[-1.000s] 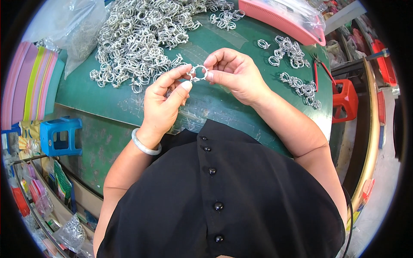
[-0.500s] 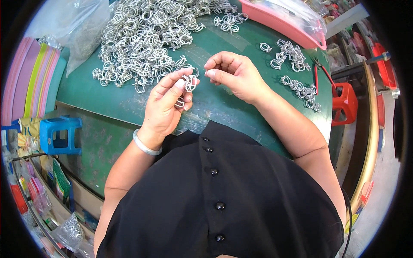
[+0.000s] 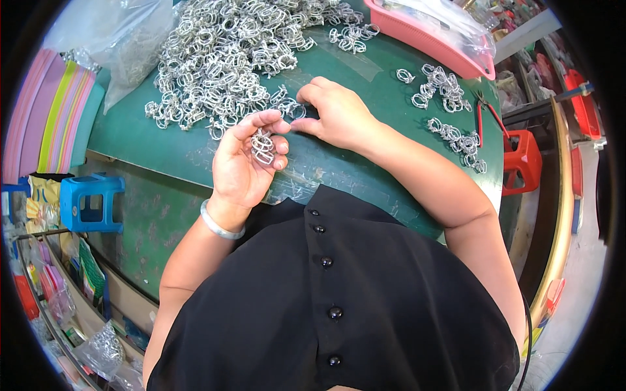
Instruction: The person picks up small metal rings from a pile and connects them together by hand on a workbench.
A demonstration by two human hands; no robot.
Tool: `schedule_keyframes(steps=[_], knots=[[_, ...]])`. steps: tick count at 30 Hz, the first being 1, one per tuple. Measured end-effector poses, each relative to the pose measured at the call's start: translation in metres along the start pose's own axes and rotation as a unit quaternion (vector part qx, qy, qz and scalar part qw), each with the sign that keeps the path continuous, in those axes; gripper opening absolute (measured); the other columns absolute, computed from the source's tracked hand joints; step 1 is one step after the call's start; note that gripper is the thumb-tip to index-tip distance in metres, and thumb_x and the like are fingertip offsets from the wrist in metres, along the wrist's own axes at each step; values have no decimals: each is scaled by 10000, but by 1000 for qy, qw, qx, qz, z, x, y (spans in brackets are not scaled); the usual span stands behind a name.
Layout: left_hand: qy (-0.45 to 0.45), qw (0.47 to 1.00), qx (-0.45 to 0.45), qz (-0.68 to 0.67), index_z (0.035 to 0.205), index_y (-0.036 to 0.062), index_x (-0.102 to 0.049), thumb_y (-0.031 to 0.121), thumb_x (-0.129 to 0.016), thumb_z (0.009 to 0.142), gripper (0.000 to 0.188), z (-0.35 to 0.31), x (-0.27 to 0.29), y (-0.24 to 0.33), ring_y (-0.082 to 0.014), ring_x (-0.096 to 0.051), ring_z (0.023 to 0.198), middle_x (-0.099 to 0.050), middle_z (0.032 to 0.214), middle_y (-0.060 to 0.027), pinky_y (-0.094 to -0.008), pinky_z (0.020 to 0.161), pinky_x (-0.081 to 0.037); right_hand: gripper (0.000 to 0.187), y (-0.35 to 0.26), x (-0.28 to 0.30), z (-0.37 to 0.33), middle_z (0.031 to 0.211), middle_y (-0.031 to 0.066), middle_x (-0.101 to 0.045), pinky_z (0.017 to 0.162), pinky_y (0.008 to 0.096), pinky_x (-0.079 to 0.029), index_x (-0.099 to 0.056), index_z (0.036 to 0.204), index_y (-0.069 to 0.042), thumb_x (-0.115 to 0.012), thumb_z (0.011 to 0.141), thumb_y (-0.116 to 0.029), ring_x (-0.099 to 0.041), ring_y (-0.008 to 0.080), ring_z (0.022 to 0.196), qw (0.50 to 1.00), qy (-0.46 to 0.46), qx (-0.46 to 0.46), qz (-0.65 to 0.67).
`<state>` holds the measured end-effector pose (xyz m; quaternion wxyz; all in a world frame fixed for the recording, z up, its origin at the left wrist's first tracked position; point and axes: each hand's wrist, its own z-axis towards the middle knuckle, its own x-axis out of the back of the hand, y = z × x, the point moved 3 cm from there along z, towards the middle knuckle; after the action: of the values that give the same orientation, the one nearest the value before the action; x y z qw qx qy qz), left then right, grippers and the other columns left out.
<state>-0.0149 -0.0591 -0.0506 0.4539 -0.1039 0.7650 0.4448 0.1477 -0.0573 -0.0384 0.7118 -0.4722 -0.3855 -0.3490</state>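
Observation:
My left hand is cupped palm up over the green table and holds a small stack of silver metal rings between thumb and fingers. My right hand rests on the table just beside it, fingertips at the near edge of a large heap of silver rings; whether it pinches one is hidden by the fingers. A silver bangle circles my left wrist.
Smaller clusters of rings lie at the right, near red-handled pliers. A pink tray with clear bags sits at the back right, a clear plastic bag at the back left. A blue stool and a red stool stand beside the table.
Both hands held one ring up between them; now my left hand has dropped with rings gathered in its palm and my right hand has reached down to the heap's edge.

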Motion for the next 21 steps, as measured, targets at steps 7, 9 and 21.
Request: schedule_keyframes(steps=[7,9,21], knots=[[32,995,-27,86,962,15,-561,96,-510,840,155,-1,2,-2,-129,-540,656,-577,793,-54,-247,524,-420,294,11,3,-8,837,7,-544,664,200,-439,-542,1001,-12,-656,731,-36,-503,51,747,943,-30,-73,324],[41,991,-38,122,944,19,-569,90,-546,827,139,-1,-1,-3,-109,-525,624,-559,740,-33,-226,516,-411,305,12,4,-13,833,13,-549,683,208,-440,-537,1004,-2,-661,729,-46,-508,63,753,909,-24,-77,408],[7,937,-137,321,942,21,-570,60,-630,776,181,1,-24,-6,-26,-455,570,-512,695,20,-163,484,-366,304,-1,14,-28,848,18,-566,712,224,-451,-521,1018,8,-645,745,-45,-529,72,776,846,-9,-58,530]])
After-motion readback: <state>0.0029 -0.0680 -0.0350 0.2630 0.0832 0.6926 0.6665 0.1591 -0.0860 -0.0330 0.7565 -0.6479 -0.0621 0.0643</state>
